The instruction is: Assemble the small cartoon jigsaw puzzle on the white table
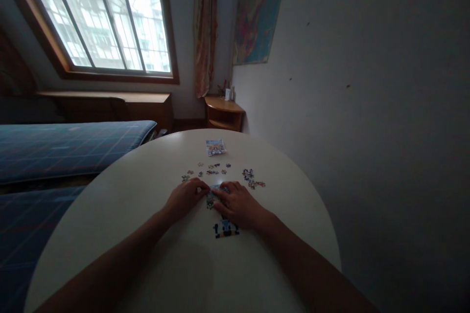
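My left hand (188,196) is at the left edge of a partly joined jigsaw puzzle (210,201), thumb and forefinger pinched together. Whatever lies between those fingertips is too small to make out. Across the upper part of the same puzzle rests my right hand (240,205), its fingers stretched out flat and hiding much of the picture. Nearer to me, a joined puzzle section (226,229) with blue and black parts shows below the right hand. Several loose puzzle pieces (212,172) lie scattered just beyond both hands.
A clump of puzzle pieces (248,174) sits to the right on the round white table (147,166). Farther back lies a small printed picture sheet or packet (215,147). A bed with a plaid mattress (73,149) stands left; a wall (367,132) rises at right.
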### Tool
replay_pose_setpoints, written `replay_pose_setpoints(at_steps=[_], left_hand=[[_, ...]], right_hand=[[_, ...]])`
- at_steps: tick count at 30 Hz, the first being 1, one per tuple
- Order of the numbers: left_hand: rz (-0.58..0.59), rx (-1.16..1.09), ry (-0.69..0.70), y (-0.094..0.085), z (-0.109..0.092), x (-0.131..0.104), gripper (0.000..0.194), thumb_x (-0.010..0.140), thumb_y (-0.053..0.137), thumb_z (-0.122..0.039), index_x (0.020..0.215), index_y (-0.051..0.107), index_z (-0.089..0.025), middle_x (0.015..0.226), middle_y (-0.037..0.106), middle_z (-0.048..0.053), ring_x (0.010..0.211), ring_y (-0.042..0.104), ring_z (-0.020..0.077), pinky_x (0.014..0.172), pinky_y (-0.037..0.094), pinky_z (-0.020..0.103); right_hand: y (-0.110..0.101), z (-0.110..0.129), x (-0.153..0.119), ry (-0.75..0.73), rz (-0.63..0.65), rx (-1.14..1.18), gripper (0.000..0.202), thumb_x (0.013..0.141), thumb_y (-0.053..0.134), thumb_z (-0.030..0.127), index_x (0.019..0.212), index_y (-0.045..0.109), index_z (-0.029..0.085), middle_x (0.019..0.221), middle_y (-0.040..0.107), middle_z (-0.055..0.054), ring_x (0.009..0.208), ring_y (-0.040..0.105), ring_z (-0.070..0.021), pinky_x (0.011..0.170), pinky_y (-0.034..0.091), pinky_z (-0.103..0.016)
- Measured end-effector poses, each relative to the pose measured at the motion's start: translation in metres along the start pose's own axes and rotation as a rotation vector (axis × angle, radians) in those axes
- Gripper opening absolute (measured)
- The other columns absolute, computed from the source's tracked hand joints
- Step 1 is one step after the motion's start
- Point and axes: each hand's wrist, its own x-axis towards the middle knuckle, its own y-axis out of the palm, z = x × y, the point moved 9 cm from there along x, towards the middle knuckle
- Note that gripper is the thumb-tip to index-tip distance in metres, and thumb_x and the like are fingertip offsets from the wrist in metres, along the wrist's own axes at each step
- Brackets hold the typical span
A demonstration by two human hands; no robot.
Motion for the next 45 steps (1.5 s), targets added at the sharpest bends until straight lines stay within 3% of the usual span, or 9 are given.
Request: replay_pose_setpoints(at_steps=[4,10,13,19,25,31,34,40,45], left_hand=[[0.018,0.032,-0.003,-0.007,0.012,-0.001,0.022,0.088,0.054,-0.035,0.097,0.072,-0.025,0.099,0.071,0.004,0.084,0.066,0.0206,0.083,0.051,0.034],[0.058,0.014,0.218,-0.014,0.005,-0.010,0.039,0.088,0.058,-0.042,0.124,0.063,-0.026,0.131,0.060,0.008,0.125,0.050,0.0259,0.109,0.038,0.042],[0.089,0.020,0.276,-0.006,-0.002,-0.012,0.038,0.091,0.055,-0.041,0.125,0.062,-0.025,0.132,0.059,0.008,0.124,0.050,0.0248,0.109,0.037,0.042],[0.024,0.047,0.316,-0.002,-0.010,-0.009,0.036,0.090,0.056,-0.040,0.122,0.062,-0.023,0.127,0.061,0.008,0.121,0.052,0.0243,0.108,0.037,0.042],[0.053,0.091,0.308,0.004,-0.012,-0.012,0.044,0.087,0.059,-0.049,0.124,0.060,-0.025,0.134,0.057,0.009,0.123,0.050,0.0273,0.108,0.035,0.046],[0.039,0.101,0.293,0.004,-0.012,-0.010,0.045,0.089,0.057,-0.050,0.125,0.058,-0.024,0.135,0.057,0.008,0.125,0.049,0.0271,0.109,0.035,0.046],[0.000,0.105,0.234,-0.003,-0.002,-0.006,0.043,0.091,0.053,-0.048,0.126,0.059,-0.024,0.135,0.057,0.008,0.126,0.049,0.0267,0.111,0.034,0.046],[-0.099,0.160,0.041,-0.020,0.045,0.000,0.044,0.091,0.048,-0.044,0.125,0.062,-0.019,0.135,0.058,0.010,0.124,0.051,0.0287,0.108,0.039,0.045],[-0.101,0.133,-0.010,-0.021,0.064,0.007,0.035,0.091,0.045,-0.038,0.110,0.070,-0.021,0.124,0.065,0.007,0.115,0.057,0.0254,0.104,0.043,0.040]], right_hand=[[0.001,0.000,0.000,0.017,0.004,-0.003,0.054,0.097,0.035,0.054,0.140,0.049,0.026,0.136,0.051,-0.013,0.125,0.042,-0.0276,0.107,0.032,-0.046],[0.001,0.003,-0.001,0.039,-0.010,-0.009,0.055,0.095,0.038,0.059,0.141,0.048,0.030,0.136,0.050,-0.011,0.127,0.040,-0.0282,0.111,0.024,-0.048],[0.001,0.004,-0.001,0.063,-0.010,-0.003,0.058,0.093,0.040,0.062,0.140,0.049,0.030,0.135,0.049,-0.012,0.128,0.040,-0.0292,0.112,0.022,-0.050],[0.002,0.001,0.000,0.045,0.001,0.028,0.062,0.090,0.047,0.063,0.141,0.048,0.028,0.138,0.049,-0.013,0.128,0.041,-0.0303,0.110,0.024,-0.051],[-0.011,-0.033,0.002,0.057,-0.046,0.086,0.045,0.092,0.053,0.039,0.133,0.056,0.019,0.135,0.055,-0.012,0.127,0.045,-0.0249,0.110,0.029,-0.043],[-0.014,-0.070,-0.005,0.107,-0.030,0.099,0.043,0.088,0.058,0.042,0.125,0.063,0.021,0.132,0.059,-0.011,0.127,0.047,-0.0263,0.108,0.032,-0.046],[-0.014,-0.078,-0.006,0.122,-0.032,0.108,0.037,0.088,0.057,0.039,0.120,0.067,0.023,0.129,0.062,-0.010,0.124,0.050,-0.0262,0.105,0.035,-0.047],[-0.015,-0.094,-0.009,0.222,-0.032,0.112,0.044,0.085,0.060,0.038,0.126,0.064,0.021,0.135,0.058,-0.011,0.127,0.047,-0.0286,0.106,0.035,-0.049],[-0.018,-0.108,-0.014,0.245,-0.063,0.141,0.042,0.087,0.057,0.032,0.126,0.064,0.018,0.137,0.056,-0.014,0.128,0.047,-0.0269,0.108,0.035,-0.048]])
